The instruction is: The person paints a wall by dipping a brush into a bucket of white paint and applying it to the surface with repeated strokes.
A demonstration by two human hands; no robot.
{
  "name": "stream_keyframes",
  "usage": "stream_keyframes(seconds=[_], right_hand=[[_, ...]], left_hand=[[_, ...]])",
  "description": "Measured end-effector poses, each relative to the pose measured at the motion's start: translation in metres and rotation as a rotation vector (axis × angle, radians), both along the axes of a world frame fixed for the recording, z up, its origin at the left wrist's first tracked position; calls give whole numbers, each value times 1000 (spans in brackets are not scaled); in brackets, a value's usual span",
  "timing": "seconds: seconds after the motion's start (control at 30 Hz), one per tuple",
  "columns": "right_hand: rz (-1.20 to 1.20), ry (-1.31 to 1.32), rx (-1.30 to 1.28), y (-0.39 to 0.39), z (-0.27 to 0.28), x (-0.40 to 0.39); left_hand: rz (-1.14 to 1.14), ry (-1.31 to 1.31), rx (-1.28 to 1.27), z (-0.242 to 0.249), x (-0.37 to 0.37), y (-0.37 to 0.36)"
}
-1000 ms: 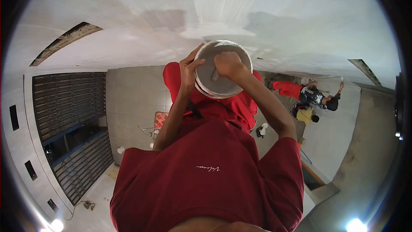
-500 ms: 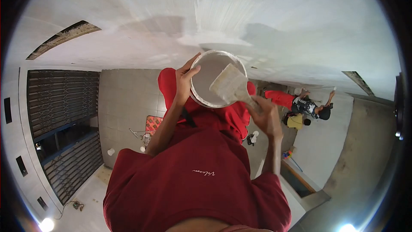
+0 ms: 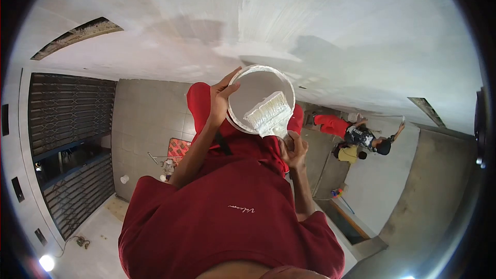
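A round white bucket with a paint-smeared rim is held in front of my knees. My left hand grips its left side, thumb over the rim and fingers round the outer wall. Inside is smooth pale paint. My right hand is closed round the handle of a wide paintbrush. The brush is coated in wet white paint, and its head overlaps the bucket's opening at the lower right.
A pale, streaky wall rises ahead, with a rough rectangular slot at left. On the right, a person in red trousers reaches towards the wall, near another person in yellow. A folding metal gate stands left.
The brush has turned and shifted down and towards me, now showing a thick wet white coat. My right hand has moved down and left with it; my left hand still holds the bucket.
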State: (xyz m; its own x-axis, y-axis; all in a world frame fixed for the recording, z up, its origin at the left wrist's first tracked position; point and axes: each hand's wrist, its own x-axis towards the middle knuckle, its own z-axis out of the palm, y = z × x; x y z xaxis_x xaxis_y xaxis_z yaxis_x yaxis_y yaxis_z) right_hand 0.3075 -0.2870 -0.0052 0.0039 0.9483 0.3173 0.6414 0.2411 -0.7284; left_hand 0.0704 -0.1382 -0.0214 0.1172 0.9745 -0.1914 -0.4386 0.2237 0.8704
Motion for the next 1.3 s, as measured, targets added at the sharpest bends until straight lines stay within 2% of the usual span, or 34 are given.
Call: stream_keyframes(seconds=[0.2,0.3,0.4,0.63,0.7,0.73,0.77,0.8,0.87,0.9,0.93,0.97,1.03,1.1,1.13,1.17,1.2,1.3], right_hand=[[-17,211,-356,4,-1,2],[55,315,-348,8,15,5],[62,511,-552,4,23,7],[28,551,-605,2,27,-2],[-9,651,-646,-10,18,6],[-10,661,-586,-3,30,2],[5,619,-549,0,30,2],[34,614,-590,3,40,6],[18,722,-539,15,67,1],[35,672,-422,27,73,6],[52,621,-314,40,82,15],[66,571,-219,50,95,22],[3,486,-99,81,166,25],[-1,246,88,111,230,35],[5,74,302,127,257,42],[-43,13,375,139,293,34],[-36,-52,571,155,322,31],[-168,-271,995,197,407,14]], left_hand=[[9,21,10,-6,-4,4],[12,53,36,-4,-3,4],[6,52,37,1,-2,2],[4,118,18,-7,-6,-4],[29,159,114,9,1,-5],[40,269,207,-13,0,1],[50,300,211,-5,1,3],[35,58,129,-7,2,3],[22,-61,97,-19,-1,-1],[13,211,220,-30,-6,0],[40,94,130,-36,-5,3],[39,126,120,-32,-3,2],[34,125,98,-18,0,2],[24,53,67,-4,2,-2],[24,32,92,-15,2,-1],[26,8,118,-30,-2,5],[29,-14,141,-40,-2,6],[39,-112,124,-29,1,2]])
